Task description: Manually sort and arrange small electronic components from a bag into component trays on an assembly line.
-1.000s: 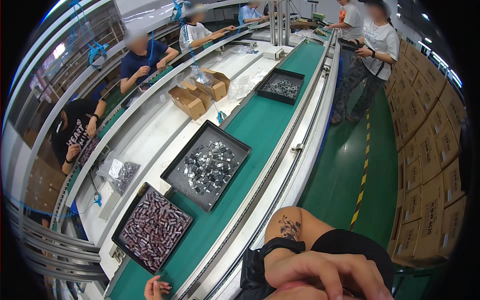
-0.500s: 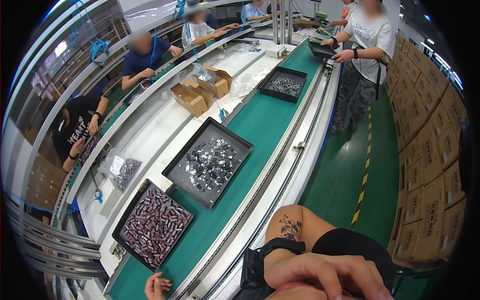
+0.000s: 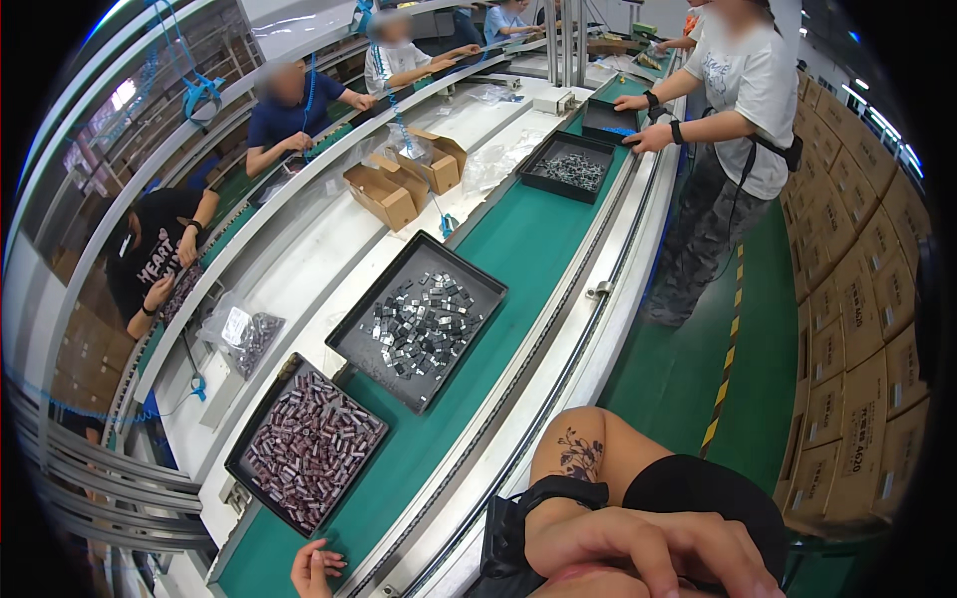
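Note:
At the lower edge, my left hand point(image 3: 317, 568) hovers near the green belt with loosely bent fingers apart and nothing in them. Just beyond it, a black tray point(image 3: 235, 460) holds many small brown-purple cylinders that look like capacitors point(image 3: 317, 444). Farther along lies a larger black tray point(image 3: 477, 274) with small black parts point(image 3: 424, 324) that have silvery tabs. My right arm is folded back toward me, and my right hand point(image 3: 648, 543) is close to the camera. Its fingers curl inward; the fingertips and anything in them are hidden.
A third tray point(image 3: 528, 179) of silvery parts is up the green belt point(image 3: 498, 249). Beyond it, a co-worker point(image 3: 733, 90) holds a tray point(image 3: 608, 120) with blue parts. Opened cardboard boxes point(image 3: 384, 199) and a bag point(image 3: 239, 334) lie left; stacked cartons point(image 3: 847, 309) line the right.
The co-worker at the far right has stepped nearer and lowered a tilted tray to the belt, so its blue parts now show. My hands have hardly moved.

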`<state>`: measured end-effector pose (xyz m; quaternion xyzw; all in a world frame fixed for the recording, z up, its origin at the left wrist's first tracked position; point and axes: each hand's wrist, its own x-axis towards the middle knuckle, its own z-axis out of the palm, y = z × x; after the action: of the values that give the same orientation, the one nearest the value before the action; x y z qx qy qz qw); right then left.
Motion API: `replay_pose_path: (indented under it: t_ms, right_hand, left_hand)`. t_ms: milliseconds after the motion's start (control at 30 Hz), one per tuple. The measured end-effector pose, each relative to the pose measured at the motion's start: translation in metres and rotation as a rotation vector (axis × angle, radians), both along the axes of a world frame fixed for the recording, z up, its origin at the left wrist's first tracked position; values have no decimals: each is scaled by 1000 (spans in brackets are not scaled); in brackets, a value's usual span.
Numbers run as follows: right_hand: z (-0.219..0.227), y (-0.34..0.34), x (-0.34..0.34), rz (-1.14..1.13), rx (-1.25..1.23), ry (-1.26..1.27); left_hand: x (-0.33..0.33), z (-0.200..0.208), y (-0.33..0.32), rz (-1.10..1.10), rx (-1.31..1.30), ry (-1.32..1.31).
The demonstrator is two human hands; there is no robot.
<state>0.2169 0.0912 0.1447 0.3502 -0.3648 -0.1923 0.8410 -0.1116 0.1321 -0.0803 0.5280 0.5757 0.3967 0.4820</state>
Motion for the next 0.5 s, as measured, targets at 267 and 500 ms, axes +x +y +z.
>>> replay_pose_path:
  t_ms: [267,500]
  right_hand:
    - [-37,-25,13,129,-477,-325]
    - [-3,-12,9,74,-259,-135]
  left_hand:
    - [0,1,0,-2,-15,-10]
    - [4,6,-2,-7,-17,5]
